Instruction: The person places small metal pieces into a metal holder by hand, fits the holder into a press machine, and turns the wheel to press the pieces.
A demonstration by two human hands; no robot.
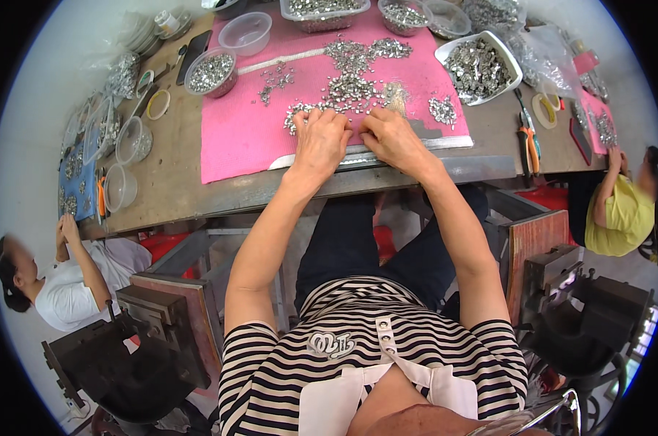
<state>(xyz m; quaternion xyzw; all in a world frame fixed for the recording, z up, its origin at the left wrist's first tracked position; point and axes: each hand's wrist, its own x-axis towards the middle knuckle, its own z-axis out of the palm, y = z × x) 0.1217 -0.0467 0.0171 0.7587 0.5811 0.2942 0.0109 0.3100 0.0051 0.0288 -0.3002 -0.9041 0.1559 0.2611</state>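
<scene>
My left hand (320, 139) and my right hand (396, 138) work close together near the front edge of a pink mat (242, 142). The fingers of both are curled in, thumbs toward each other. Whatever they pinch is too small or too hidden to make out. Just beyond them lies a loose pile of small shiny metal pieces (349, 89); some lie right by the left fingertips. Smaller clusters of the same pieces (442, 111) are to the right and at the far side. A pale metallic strip (365, 158) runs along the mat's front edge, below my hands.
Clear plastic bowls (211, 71) of metal pieces stand far left, a white square tub (481, 69) far right. Orange-handled pliers (529, 142) and tape rolls (545, 110) lie at the right, a dark phone (194, 57) at the left. One co-worker (82, 276) sits on each side.
</scene>
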